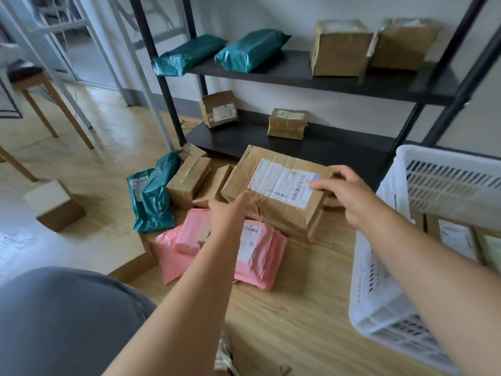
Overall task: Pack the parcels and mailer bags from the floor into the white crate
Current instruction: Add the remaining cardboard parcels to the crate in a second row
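Note:
A large brown paper parcel (pixel 273 191) with a white label lies tilted on the pile on the floor. My left hand (pixel 229 210) presses its near left edge and my right hand (pixel 344 191) grips its right end. Pink mailer bags (pixel 257 256) lie under and in front of it. Teal mailer bags (pixel 154 196) and smaller brown parcels (pixel 188 180) lie to its left. The white crate (pixel 385 280) stands on the right, with parcels (pixel 456 237) inside.
A black shelf rack (pixel 298 71) behind holds teal bags and brown boxes on two levels. A small box (pixel 54 204) sits on the floor at left. A wooden stool (pixel 40 93) stands far left. My grey-clad knee (pixel 62 321) fills the lower left.

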Tool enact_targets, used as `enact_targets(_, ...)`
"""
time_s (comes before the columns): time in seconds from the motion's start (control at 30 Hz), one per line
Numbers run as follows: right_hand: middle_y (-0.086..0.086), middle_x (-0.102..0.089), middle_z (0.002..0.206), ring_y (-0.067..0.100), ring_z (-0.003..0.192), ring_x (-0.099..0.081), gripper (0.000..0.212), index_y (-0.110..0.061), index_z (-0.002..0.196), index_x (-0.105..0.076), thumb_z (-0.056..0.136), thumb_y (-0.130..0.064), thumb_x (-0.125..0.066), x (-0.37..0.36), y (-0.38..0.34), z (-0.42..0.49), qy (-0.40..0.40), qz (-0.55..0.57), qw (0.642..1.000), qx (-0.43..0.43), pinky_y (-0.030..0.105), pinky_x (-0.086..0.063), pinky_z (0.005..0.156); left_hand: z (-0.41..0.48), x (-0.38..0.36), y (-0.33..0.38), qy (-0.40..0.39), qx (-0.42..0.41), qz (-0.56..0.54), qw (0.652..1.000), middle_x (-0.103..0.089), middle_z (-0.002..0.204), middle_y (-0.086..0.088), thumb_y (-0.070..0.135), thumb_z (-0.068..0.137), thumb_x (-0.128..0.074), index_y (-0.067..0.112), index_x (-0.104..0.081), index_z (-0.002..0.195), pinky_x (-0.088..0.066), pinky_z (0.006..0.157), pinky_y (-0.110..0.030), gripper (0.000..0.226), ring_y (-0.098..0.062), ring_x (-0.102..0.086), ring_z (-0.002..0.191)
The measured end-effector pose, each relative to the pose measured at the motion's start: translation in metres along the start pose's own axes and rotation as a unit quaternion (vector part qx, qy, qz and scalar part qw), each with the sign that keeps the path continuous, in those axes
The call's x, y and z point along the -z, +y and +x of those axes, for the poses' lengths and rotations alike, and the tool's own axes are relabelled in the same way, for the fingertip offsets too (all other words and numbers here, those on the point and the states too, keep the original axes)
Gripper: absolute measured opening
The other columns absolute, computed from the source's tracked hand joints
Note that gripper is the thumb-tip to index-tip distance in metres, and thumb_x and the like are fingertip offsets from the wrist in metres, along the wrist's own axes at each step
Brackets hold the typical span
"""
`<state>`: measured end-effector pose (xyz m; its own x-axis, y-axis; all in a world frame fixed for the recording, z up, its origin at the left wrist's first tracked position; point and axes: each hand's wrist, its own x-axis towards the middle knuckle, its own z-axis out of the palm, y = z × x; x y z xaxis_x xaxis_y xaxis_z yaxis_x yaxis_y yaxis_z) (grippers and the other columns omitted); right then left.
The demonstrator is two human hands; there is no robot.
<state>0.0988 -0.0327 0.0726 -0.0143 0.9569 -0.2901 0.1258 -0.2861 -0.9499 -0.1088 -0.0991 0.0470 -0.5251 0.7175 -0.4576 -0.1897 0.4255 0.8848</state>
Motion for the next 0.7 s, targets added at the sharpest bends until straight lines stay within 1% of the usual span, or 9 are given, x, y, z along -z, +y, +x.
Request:
enact_targets(0.1,0.007,-0.073,0.1,0.021,0.085,-0.071,0.033,-0.021,0.099,-0.061,0.073,-0.01,-0.078,0.026,-0.017,0.004,-0.031,-0.006,1.0,0.0,0.039,-0.057,0.078,-0.003,0.01,0.02,-0.058,-0.003,0.016,0.998,-0.055,0.107,0.002,0.045,0.084,-0.069,0.013,-0.042,0.139,-0.041,0.042,-0.016,0.069,-0.006,-0.049,0.068)
enact_targets(0.17,0.013,-0.073,0.1,0.026,0.084,-0.07,0.028,-0.02,0.095,-0.059,0.076,-0.007,-0.074,0.041,-0.025,0.003,-0.046,-0.008,0.999,-0.003,0.045,-0.056,0.083,-0.008,0.009,0.03,-0.139,0.024,0.05,0.989,-0.061,0.094,0.0,0.049,0.083,-0.067,0.016,-0.056,0.121,-0.039,0.055,-0.02,0.052,-0.01,-0.055,0.073)
enact_targets(0.23,0.016,-0.072,0.104,0.031,0.091,-0.07,0.025,-0.017,0.097,-0.058,0.079,-0.006,-0.071,0.053,-0.027,0.004,-0.051,-0.01,0.999,-0.006,0.051,-0.054,0.091,-0.009,0.004,0.031,-0.196,0.025,0.07,0.978,-0.066,0.101,-0.003,0.051,0.08,-0.069,0.017,-0.059,0.111,-0.041,0.072,-0.025,0.047,-0.015,-0.06,0.09)
enact_targets(0.33,0.018,-0.071,0.107,0.036,0.101,-0.069,0.028,-0.012,0.107,-0.058,0.081,-0.005,-0.069,0.063,-0.027,0.003,-0.045,-0.003,0.999,-0.008,0.052,-0.053,0.091,-0.008,-0.005,0.023,-0.218,0.01,0.063,0.974,-0.072,0.105,-0.005,0.052,0.077,-0.072,0.018,-0.06,0.113,-0.042,0.091,-0.032,0.051,-0.021,-0.063,0.104)
enact_targets(0.4,0.018,-0.071,0.108,0.033,0.094,-0.071,0.033,-0.01,0.115,-0.056,0.084,-0.006,-0.067,0.068,-0.026,0.003,-0.036,0.007,0.999,-0.012,0.047,-0.056,0.083,-0.007,-0.013,0.018,-0.233,0.002,0.052,0.971,-0.074,0.104,-0.005,0.054,0.071,-0.076,0.017,-0.059,0.12,-0.047,0.096,-0.035,0.064,-0.022,-0.068,0.103)
enact_targets(0.47,0.016,-0.07,0.109,0.026,0.088,-0.071,0.035,-0.011,0.118,-0.055,0.086,-0.011,-0.068,0.071,-0.025,0.004,-0.027,0.005,1.0,-0.008,0.041,-0.058,0.077,-0.007,-0.021,0.016,-0.229,0.007,0.027,0.973,-0.074,0.104,-0.007,0.05,0.071,-0.077,0.016,-0.058,0.119,-0.055,0.083,-0.032,0.062,-0.021,-0.071,0.097)
enact_targets(0.57,0.01,-0.056,0.135,0.025,0.114,-0.061,0.086,-0.022,0.144,-0.035,0.072,-0.038,-0.08,0.077,-0.024,0.006,0.0,-0.022,1.0,0.001,0.048,-0.049,0.098,-0.013,-0.037,0.02,-0.199,0.003,-0.009,0.98,-0.073,0.103,-0.007,0.05,0.073,-0.075,0.019,-0.058,0.111,-0.057,0.06,-0.028,0.052,-0.02,-0.072,0.092)
enact_targets(0.63,0.005,-0.035,0.153,0.028,0.134,-0.043,0.101,-0.028,0.151,-0.022,0.071,-0.054,-0.076,0.081,-0.03,0.005,0.028,-0.055,0.998,0.013,0.051,-0.038,0.108,-0.016,-0.05,0.023,-0.178,-0.01,-0.029,0.983,-0.073,0.106,-0.005,0.057,0.061,-0.076,0.022,-0.055,0.12,-0.058,0.07,-0.035,0.072,-0.021,-0.072,0.093)
enact_targets(0.7,0.003,-0.025,0.158,0.029,0.138,-0.037,0.098,-0.029,0.153,-0.015,0.077,-0.059,-0.069,0.088,-0.039,0.002,0.054,-0.076,0.995,0.02,0.05,-0.04,0.107,-0.021,-0.063,0.029,-0.172,-0.019,-0.057,0.983,-0.07,0.111,-0.006,0.055,0.066,-0.074,0.023,-0.051,0.124,-0.057,0.078,-0.038,0.071,-0.023,-0.07,0.097)
